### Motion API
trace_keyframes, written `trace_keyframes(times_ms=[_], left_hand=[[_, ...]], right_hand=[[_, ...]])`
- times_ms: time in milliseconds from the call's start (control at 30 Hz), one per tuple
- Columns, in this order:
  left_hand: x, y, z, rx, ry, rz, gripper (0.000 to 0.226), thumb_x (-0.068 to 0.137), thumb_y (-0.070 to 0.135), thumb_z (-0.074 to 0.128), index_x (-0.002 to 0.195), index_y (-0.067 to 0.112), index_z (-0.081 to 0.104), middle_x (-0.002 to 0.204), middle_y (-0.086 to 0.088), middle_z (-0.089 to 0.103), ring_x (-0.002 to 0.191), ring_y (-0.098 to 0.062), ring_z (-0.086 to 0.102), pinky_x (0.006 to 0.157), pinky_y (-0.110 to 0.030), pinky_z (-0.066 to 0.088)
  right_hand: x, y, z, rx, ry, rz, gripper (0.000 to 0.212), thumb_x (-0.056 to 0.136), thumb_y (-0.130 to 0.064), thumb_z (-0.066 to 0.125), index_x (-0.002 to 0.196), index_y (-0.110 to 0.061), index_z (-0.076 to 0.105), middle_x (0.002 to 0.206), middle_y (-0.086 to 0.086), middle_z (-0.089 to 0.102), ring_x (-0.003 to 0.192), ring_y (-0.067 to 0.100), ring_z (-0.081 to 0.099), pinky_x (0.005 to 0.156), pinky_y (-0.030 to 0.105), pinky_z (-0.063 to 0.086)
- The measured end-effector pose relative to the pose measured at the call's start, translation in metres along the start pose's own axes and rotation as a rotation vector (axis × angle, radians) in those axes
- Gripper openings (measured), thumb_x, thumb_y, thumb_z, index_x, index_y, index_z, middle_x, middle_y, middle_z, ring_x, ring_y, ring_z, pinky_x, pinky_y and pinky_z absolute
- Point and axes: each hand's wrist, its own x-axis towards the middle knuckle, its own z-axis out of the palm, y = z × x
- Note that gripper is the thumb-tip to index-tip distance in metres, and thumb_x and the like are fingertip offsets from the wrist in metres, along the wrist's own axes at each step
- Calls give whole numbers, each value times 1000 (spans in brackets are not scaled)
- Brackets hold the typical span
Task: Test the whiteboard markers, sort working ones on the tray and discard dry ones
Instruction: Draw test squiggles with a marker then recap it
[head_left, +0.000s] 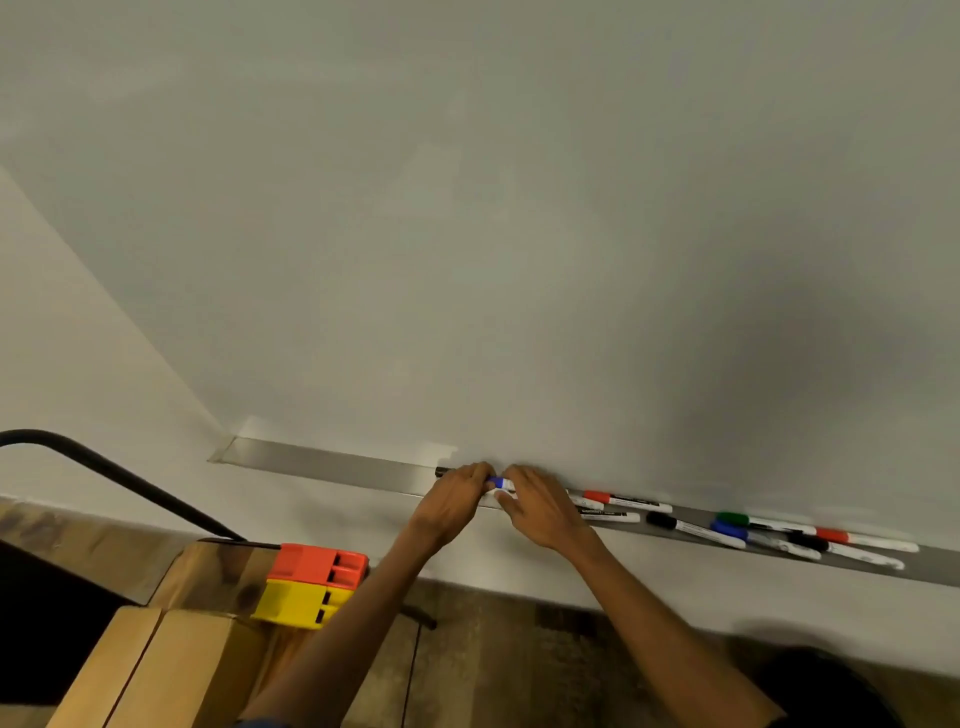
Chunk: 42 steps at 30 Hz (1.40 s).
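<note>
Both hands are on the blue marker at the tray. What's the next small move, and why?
Probably pull the cap off. The left hand and right hand both grip the blue marker over the tray, its blue cap seemingly on, and the whiteboard above shows no mark, so nothing tells yet whether it writes.

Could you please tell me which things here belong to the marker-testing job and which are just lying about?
Part of the job: blue-capped marker, gripped between left hand and right hand; other markers; tray; whiteboard.

Just lying about: red block; yellow block; wooden table; black cable.
</note>
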Motion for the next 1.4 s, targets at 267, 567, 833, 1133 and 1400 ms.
trace_keyframes(times_ms=[267, 567, 833, 1133, 1400], left_hand=[[0, 47, -32, 25, 12, 82, 34, 93, 5, 40, 123, 16, 49, 122, -4, 57, 105, -23, 56, 87, -30, 41], [-10, 107, -60, 39, 64, 190, 36, 95, 4, 42, 129, 12, 51, 124, -9, 58, 111, -24, 55, 90, -28, 42], [-24, 135, -95, 37, 232, 195, 30, 95, 4, 44, 122, 10, 56, 110, -9, 62, 95, -26, 62, 82, -21, 41], [-13, 192, -134, 46, 448, 157, 27, 103, 28, 38, 121, 14, 52, 113, -4, 64, 90, -22, 61, 75, -25, 43], [22, 290, -180, -195, 743, 184, 35, 100, 31, 45, 132, 17, 49, 120, 1, 64, 106, -12, 61, 90, -18, 43]], right_hand=[[-29, 5, -56, -133, 85, -73, 28, 100, -36, 42, 113, -15, 56, 107, 4, 67, 93, 28, 63, 76, 38, 46], [-64, 20, -100, -318, 66, -109, 42, 90, -49, 50, 114, -15, 55, 96, 8, 70, 78, 27, 64, 69, 34, 50], [-112, 56, -153, -166, 149, 15, 43, 99, -49, 38, 83, -15, 58, 78, 11, 64, 71, 26, 57, 61, 29, 35], [-142, 73, -216, 121, 513, 59, 56, 93, -65, 29, 82, -15, 54, 63, 3, 61, 58, 24, 58, 55, 36, 47], [-160, 25, -318, 456, 764, -67, 16, 102, -28, 38, 117, -28, 38, 60, -3, 44, 46, 9, 37, 45, 25, 33]])
